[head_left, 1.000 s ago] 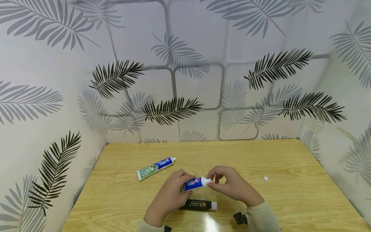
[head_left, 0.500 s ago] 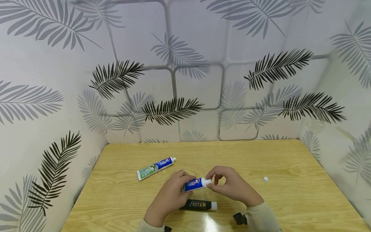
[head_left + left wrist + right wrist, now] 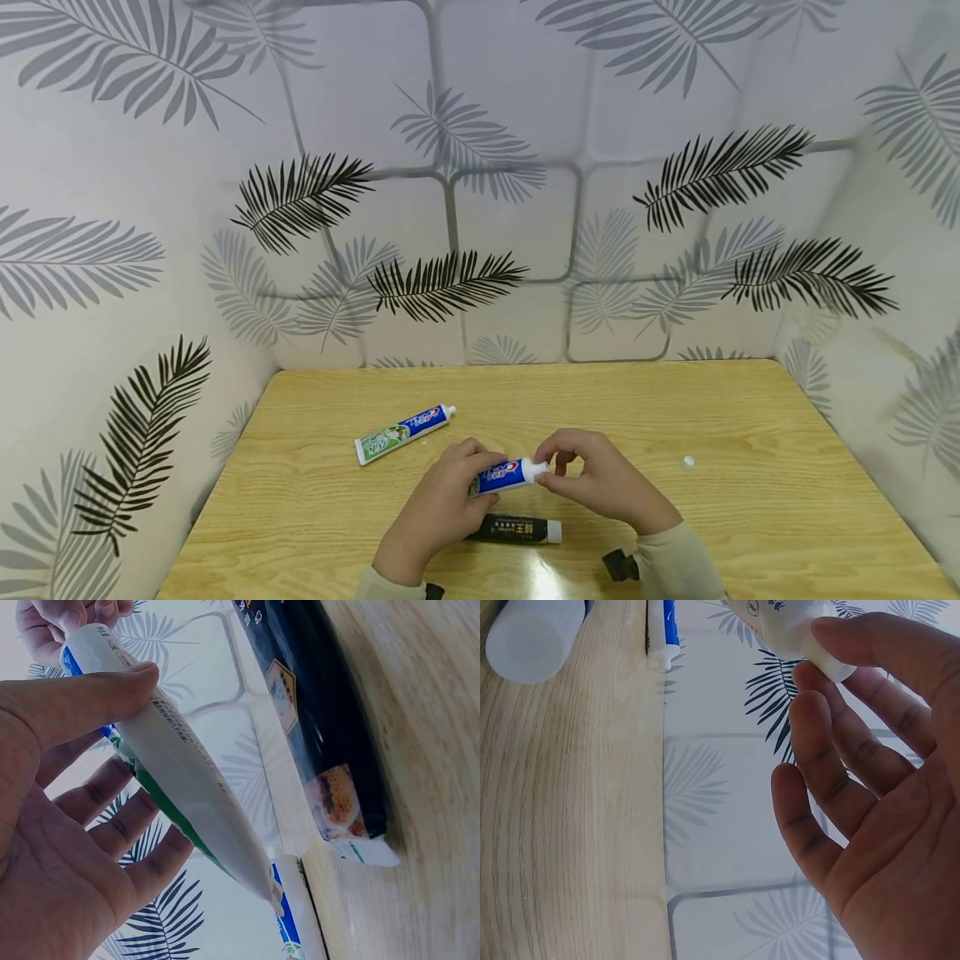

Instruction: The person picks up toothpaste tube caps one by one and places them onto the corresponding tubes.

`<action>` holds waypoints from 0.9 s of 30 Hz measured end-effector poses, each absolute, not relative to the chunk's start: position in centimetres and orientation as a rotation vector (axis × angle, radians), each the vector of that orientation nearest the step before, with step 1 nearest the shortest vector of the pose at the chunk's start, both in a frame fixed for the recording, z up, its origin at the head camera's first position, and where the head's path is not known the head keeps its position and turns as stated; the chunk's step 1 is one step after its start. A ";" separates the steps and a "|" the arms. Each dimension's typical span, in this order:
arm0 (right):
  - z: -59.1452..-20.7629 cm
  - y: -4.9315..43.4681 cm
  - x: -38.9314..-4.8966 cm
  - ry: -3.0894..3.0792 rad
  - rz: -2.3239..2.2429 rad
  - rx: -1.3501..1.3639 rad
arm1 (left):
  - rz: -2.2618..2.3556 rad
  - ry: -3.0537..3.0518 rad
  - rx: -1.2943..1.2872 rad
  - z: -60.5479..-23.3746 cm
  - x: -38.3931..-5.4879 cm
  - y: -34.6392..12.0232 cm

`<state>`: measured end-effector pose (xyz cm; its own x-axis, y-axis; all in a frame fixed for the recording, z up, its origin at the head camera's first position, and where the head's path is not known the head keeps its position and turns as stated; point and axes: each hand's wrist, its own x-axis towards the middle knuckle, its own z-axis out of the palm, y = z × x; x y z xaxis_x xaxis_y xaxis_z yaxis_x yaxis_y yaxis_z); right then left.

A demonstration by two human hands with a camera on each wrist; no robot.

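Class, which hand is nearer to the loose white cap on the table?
The right hand, left of the white cap; the left hand is farther left, gripping a tube.

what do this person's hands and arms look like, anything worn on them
The left hand and right hand are both ungloved. Plain, pale beige sleeves cover the forearms. A small black piece shows at the right cuff, and the edge of another at the left; no cable is visible.

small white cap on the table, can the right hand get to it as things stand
Probably yes: nothing visible stands between the right hand and the small white cap, though that hand pinches the white end of the held tube.
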<state>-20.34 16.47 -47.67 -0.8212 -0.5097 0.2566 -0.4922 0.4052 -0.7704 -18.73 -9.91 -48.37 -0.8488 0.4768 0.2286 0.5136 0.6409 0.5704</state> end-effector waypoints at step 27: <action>-47.7 16.3 -20.4 2.586 -1.398 -0.884 | -0.992 -2.822 -0.835 -48.4 -18.7 -9.9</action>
